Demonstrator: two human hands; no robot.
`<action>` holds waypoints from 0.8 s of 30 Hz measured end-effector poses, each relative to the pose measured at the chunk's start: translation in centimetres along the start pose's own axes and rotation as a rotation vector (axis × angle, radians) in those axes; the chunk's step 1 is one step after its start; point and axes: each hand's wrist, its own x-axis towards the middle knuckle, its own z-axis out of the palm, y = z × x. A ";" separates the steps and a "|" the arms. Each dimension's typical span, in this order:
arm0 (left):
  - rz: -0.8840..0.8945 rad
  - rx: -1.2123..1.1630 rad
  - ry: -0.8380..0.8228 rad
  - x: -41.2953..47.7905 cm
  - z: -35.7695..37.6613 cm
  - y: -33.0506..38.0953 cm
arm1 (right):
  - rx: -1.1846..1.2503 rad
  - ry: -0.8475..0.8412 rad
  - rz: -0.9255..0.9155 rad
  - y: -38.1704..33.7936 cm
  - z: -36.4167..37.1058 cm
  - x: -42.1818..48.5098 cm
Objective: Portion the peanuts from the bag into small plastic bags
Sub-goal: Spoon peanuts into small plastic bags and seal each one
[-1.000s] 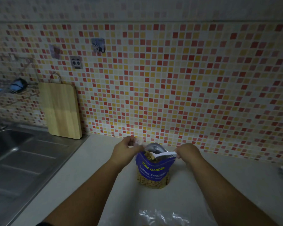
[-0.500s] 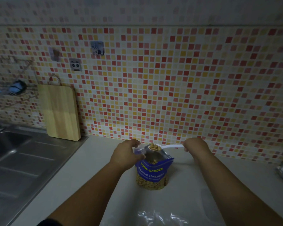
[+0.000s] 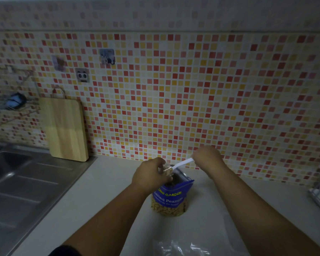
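The blue peanut bag (image 3: 171, 195) is glossy plastic film. The white spoon (image 3: 183, 163) is smooth plastic. The small clear bag (image 3: 167, 169) and the crinkled clear bags (image 3: 179, 248) are thin, shiny plastic. The pale counter (image 3: 107, 191) looks smooth and matt, the grey sink (image 3: 17, 191) brushed metal, the rectangular cutting board (image 3: 66, 130) bare light wood.

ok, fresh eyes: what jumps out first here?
The red-and-yellow mosaic wall fills the upper frame. Bottom centre, a blue peanut bag stands open; the right hand holds a white spoon over it, toward clear plastic pinched by the left hand. A cutting board leans at left.
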 end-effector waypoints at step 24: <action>-0.249 -0.346 0.049 -0.1 -2.0 -1.5 | -0.447 0.005 -0.365 -0.7 4.8 0.3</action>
